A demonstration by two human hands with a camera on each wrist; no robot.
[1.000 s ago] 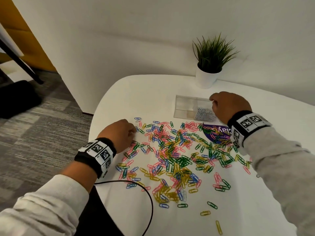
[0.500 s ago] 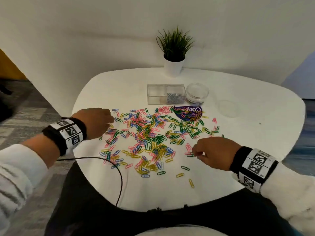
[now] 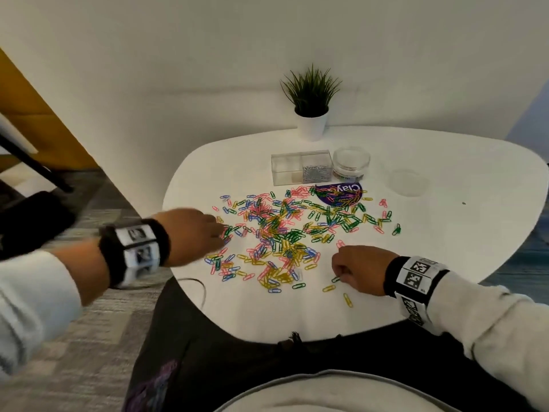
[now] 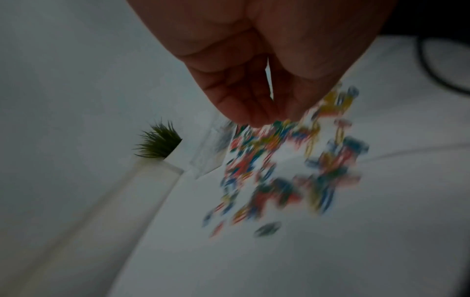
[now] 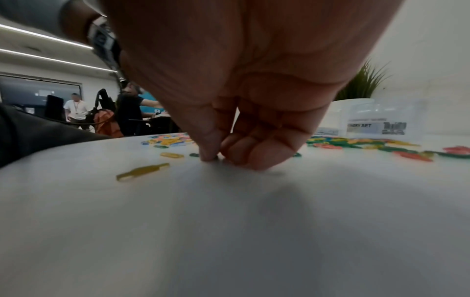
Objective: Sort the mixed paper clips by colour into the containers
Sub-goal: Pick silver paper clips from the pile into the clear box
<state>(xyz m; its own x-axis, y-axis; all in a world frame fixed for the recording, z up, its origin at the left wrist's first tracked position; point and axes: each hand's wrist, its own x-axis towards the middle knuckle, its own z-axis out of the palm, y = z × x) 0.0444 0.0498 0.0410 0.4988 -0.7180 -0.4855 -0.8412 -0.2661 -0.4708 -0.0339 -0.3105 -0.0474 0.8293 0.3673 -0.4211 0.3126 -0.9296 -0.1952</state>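
Green clip at the near edge of the spread is pinched flat against the white table by the right hand, thumb and fingers curled, likely to lift it. Left hand is blurred over the pile; grip cannot be told. Clear box, round tub stand beyond, pile between.
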